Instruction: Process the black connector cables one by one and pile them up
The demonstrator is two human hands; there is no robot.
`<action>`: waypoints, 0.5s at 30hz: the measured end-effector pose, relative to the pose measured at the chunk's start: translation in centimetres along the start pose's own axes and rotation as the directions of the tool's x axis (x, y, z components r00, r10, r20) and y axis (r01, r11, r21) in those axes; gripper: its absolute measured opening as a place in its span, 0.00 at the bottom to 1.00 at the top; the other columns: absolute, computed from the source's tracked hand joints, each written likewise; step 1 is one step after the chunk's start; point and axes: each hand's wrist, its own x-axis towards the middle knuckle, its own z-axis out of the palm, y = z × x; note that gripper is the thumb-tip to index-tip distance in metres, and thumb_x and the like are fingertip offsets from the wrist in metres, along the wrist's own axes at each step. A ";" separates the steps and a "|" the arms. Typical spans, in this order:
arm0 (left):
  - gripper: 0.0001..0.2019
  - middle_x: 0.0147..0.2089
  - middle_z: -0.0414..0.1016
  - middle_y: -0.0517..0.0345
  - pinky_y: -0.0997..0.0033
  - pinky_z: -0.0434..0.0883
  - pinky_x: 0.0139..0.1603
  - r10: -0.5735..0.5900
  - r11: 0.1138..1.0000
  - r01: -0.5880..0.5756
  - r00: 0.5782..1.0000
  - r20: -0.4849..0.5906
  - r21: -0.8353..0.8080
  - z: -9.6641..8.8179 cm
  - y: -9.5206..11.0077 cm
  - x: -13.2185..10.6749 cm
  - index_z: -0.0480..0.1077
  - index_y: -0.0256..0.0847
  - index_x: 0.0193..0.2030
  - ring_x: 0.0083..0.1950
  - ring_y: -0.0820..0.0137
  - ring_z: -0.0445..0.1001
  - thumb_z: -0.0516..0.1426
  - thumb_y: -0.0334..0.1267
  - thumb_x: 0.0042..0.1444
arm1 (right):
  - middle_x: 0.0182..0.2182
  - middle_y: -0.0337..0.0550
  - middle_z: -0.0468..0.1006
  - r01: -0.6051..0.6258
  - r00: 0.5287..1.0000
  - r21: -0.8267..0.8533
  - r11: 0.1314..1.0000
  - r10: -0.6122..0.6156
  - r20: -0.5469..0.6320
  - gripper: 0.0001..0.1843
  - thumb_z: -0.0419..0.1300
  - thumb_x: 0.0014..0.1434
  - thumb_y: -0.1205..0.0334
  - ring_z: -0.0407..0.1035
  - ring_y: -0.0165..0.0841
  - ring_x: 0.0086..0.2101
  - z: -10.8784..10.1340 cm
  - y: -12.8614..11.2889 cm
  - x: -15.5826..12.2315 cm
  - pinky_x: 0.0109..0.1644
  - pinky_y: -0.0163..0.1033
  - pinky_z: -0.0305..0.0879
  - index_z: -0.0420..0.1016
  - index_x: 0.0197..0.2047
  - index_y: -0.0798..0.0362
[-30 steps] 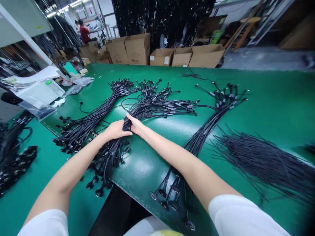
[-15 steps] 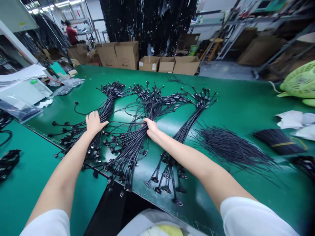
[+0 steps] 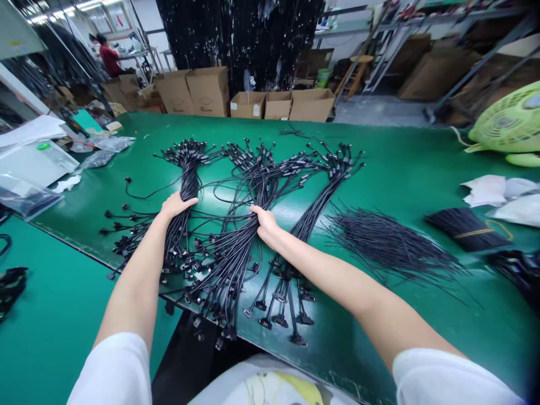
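My left hand [image 3: 176, 206] is closed round the left bundle of black cables [image 3: 189, 181], thumb stretched across its top. Under it, the lower ends with their small plugs fan out to the left. My right hand [image 3: 265, 220] grips the middle bundle of black cables [image 3: 240, 239] at its waist; its fingers are partly hidden behind the cables. A few loose cables run between the two bundles. Beside my right forearm lies a third cable bundle [image 3: 314, 211], with wide flat connectors [image 3: 280, 320] at its near end.
Right of the bundles lie a heap of thin black ties [image 3: 388, 239] and a banded black bunch [image 3: 468, 229]. A green fan [image 3: 508, 121] stands at the far right. Papers and plastic bags [image 3: 107, 152] lie at left. Cardboard boxes [image 3: 206, 93] stand beyond the green table [image 3: 400, 163].
My left hand has moved right and slightly up, drawing the left bundle's lower part closer to the middle bundle. My right hand keeps its grip. The whole view has shifted a little.
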 end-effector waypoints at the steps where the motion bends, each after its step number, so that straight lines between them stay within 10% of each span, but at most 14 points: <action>1: 0.42 0.60 0.70 0.34 0.54 0.67 0.56 0.014 1.000 -0.014 1.000 0.006 0.001 0.2 1.0 -0.2 0.61 0.34 0.61 0.60 0.48 0.69 0.53 0.67 0.50 | 0.16 0.33 0.69 -0.009 1.000 -0.022 1.000 0.009 0.016 0.09 0.59 0.54 0.68 0.65 0.26 0.20 -0.2 -0.1 0.0 0.26 0.29 0.67 0.65 0.24 0.52; 10: 0.38 0.60 0.69 0.37 0.57 0.66 0.58 0.284 0.959 -0.282 0.958 0.049 -0.041 1.9 4.9 -7.0 0.57 0.35 0.64 0.62 0.50 0.67 0.57 0.57 0.52 | 0.16 0.44 0.73 -0.189 0.900 -0.509 0.840 0.356 0.253 0.11 0.72 0.45 0.70 0.63 0.27 0.16 -6.5 -9.9 -0.3 0.14 0.29 0.54 0.73 0.27 0.62; 15: 0.37 0.69 0.57 0.32 0.53 0.52 0.68 0.226 0.967 -0.247 0.948 -0.224 -0.068 1.4 4.2 -6.3 0.52 0.31 0.67 0.70 0.49 0.55 0.49 0.58 0.60 | 0.29 0.48 0.77 -0.056 0.903 -0.500 0.864 0.258 0.344 0.11 0.63 0.61 0.62 0.70 0.27 0.26 2.1 -12.8 2.8 0.27 0.30 0.66 0.75 0.37 0.65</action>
